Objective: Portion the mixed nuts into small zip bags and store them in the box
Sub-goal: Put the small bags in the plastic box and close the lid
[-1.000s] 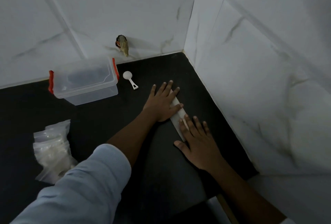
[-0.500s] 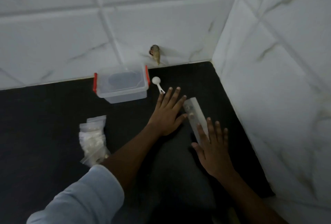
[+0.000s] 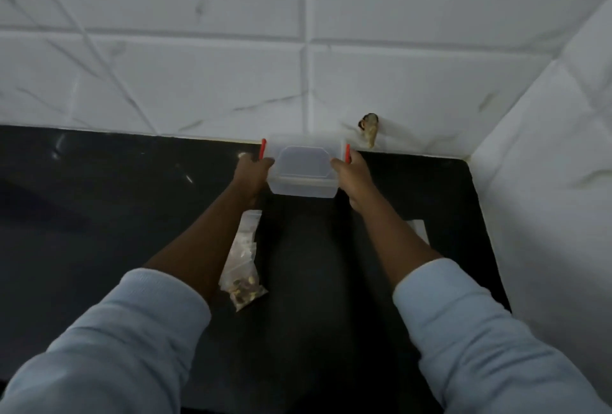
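A clear plastic box [image 3: 303, 170] with red side clips stands on the black counter [image 3: 99, 215] close to the back wall, its lid on. My left hand [image 3: 253, 170] grips the box's left end at the red clip. My right hand [image 3: 352, 172] grips its right end at the other clip. A pile of small zip bags [image 3: 243, 268] lies under my left forearm; the nearest bag holds mixed nuts. A flat white pack [image 3: 419, 230] shows partly behind my right forearm.
White marble-look tiled walls close the counter at the back and on the right, forming a corner at the far right. A small brown object [image 3: 369, 130] sticks out of the back wall just right of the box. The white scoop is hidden.
Both hands left the flat white pack and moved forward onto the two ends of the clear box. The camera view swung left and up toward the back wall.
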